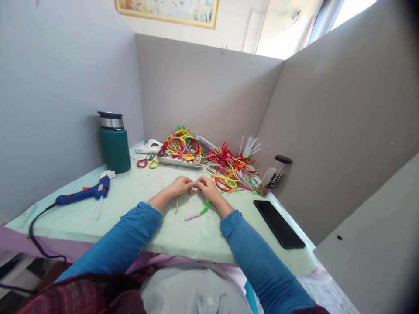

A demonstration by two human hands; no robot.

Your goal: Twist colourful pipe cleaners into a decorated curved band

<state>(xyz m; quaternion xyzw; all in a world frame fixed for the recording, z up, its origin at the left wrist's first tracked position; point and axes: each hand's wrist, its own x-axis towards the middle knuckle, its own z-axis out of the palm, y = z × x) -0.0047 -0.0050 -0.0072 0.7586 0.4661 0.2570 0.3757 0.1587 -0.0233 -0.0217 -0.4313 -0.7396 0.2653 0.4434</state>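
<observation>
My left hand [180, 186] and my right hand [208, 189] meet above the middle of the table, fingertips pinched together. What lies between the fingertips is small, pale and mostly covered by the fingers. From under my right hand runs a fuzzy pipe cleaner [205, 208], green near the hand and pale pink at its far end, which curves toward the left over the tabletop. A thin pale strand [177, 205] shows just below my left hand.
Behind the hands, a metal tray [180, 163] holds a colourful heap, beside loose pipe cleaners [234, 168]. Scissors [142, 163], a green bottle [114, 148] and a corded blue glue gun [88, 192] occupy the left. A black phone [279, 223] lies right. Grey partitions [206, 91] enclose the table.
</observation>
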